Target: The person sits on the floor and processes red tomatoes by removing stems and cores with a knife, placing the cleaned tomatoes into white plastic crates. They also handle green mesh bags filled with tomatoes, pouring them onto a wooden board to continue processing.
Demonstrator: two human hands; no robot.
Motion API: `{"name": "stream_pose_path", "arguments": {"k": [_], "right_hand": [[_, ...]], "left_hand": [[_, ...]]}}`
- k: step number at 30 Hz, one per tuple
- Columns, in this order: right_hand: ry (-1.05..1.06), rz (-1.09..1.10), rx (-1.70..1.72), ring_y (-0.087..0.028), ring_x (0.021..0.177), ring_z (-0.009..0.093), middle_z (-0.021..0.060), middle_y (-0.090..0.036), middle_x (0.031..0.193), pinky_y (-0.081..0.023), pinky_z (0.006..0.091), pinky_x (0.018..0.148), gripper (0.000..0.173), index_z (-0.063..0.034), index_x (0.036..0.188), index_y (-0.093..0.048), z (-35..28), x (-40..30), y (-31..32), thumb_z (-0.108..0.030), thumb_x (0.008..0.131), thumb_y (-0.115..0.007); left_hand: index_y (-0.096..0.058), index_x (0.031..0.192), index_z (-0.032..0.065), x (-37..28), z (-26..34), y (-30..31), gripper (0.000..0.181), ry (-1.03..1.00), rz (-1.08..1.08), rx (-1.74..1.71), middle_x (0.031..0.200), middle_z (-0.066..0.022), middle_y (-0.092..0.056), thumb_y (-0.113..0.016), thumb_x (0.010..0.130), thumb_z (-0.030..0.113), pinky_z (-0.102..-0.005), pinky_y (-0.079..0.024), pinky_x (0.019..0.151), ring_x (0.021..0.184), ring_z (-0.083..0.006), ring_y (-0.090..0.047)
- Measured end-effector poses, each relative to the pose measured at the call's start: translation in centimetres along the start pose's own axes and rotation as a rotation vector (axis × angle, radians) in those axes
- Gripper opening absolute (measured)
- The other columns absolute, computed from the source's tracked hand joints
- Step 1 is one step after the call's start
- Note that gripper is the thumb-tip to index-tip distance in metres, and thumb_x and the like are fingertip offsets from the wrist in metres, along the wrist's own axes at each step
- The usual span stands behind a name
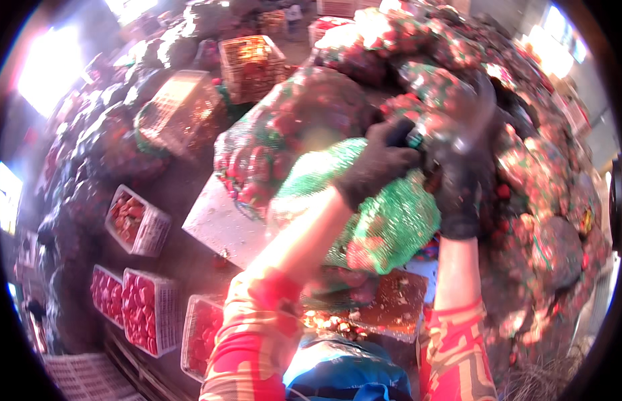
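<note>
A green mesh bag (396,220), with some reddish produce showing inside, lies before me over the work surface. My left hand (378,163), in a dark glove, is closed on gathered mesh at the bag's upper end. To the right of it, my right hand (461,180) wears a dark glove too; motion blur hides its fingers and whether it holds anything. Directly beyond the green bag rests a large, full mesh sack (291,125) of red produce. Under both is a pale board (230,215), its left corner littered with crumbs.
Crates of red produce (140,311) stand on the floor at left, near a smaller crate (135,225). Farther off are a tilted crate (180,110) and a yellowish crate (251,65). Filled mesh sacks (541,175) pile up at right. A brown tray (399,303) holds scraps near my body.
</note>
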State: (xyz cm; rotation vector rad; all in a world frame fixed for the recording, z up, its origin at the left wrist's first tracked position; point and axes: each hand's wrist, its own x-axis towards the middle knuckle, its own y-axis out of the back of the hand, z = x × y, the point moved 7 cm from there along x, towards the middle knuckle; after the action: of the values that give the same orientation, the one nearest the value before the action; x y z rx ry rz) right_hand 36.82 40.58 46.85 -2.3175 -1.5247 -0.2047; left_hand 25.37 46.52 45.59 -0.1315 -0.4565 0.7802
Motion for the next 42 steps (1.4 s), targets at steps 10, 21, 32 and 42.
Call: {"name": "stream_pose_path", "arguments": {"k": [10, 21, 32, 42], "right_hand": [[-0.062, 0.037, -0.134, -0.056, 0.078, 0.011, 0.0042, -0.059, 0.097, -0.048, 0.0244, 0.065, 0.036, -0.0036, 0.116, -0.056, 8.8, -4.9, -0.5, -0.019, 0.085, -0.059], [-0.456, -0.032, 0.309, -0.058, 0.082, 0.02, 0.0076, -0.06, 0.098, -0.049, 0.0353, 0.074, 0.039, -0.0058, 0.111, -0.056, 18.2, -8.7, -4.0, -0.037, 0.089, -0.052], [-0.829, 0.117, 1.051, -0.059, 0.093, 0.033, 0.0183, -0.06, 0.106, -0.048, 0.0446, 0.084, 0.047, -0.0029, 0.112, -0.055, 15.9, -23.0, 4.9, -0.045, 0.093, -0.046], [-0.625, 0.162, 0.9, -0.059, 0.09, 0.028, 0.0156, -0.061, 0.104, -0.048, 0.041, 0.084, 0.043, -0.0032, 0.114, -0.055, 13.9, -24.9, 4.8, -0.04, 0.093, -0.047]], "left_hand": [[-0.053, 0.084, 0.0003, -1.2, 0.7, 0.9, 0.016, -0.22, 0.412, 0.141, 0.073, -0.0056, -0.054, -0.057, 0.069, 0.002, -0.0289, -0.044, 0.056, 0.063, -0.0131, -0.053], [-0.058, 0.111, 0.0024, -18.6, -0.2, 5.8, 0.042, -0.026, 0.33, 1.471, 0.109, -0.0169, -0.058, -0.068, 0.071, 0.01, -0.0411, -0.045, 0.092, 0.103, -0.0328, -0.055], [-0.048, 0.125, 0.0095, -49.1, -35.0, 13.6, 0.06, 0.505, 1.085, -0.924, 0.11, -0.0096, -0.059, -0.045, 0.086, 0.055, -0.0518, -0.044, 0.088, 0.097, -0.027, -0.056], [-0.044, 0.129, 0.0053, -46.5, -38.1, 12.2, 0.061, 0.484, 1.382, -0.859, 0.117, -0.0117, -0.056, -0.051, 0.083, 0.045, -0.0473, -0.046, 0.087, 0.102, -0.0266, -0.055]]}}
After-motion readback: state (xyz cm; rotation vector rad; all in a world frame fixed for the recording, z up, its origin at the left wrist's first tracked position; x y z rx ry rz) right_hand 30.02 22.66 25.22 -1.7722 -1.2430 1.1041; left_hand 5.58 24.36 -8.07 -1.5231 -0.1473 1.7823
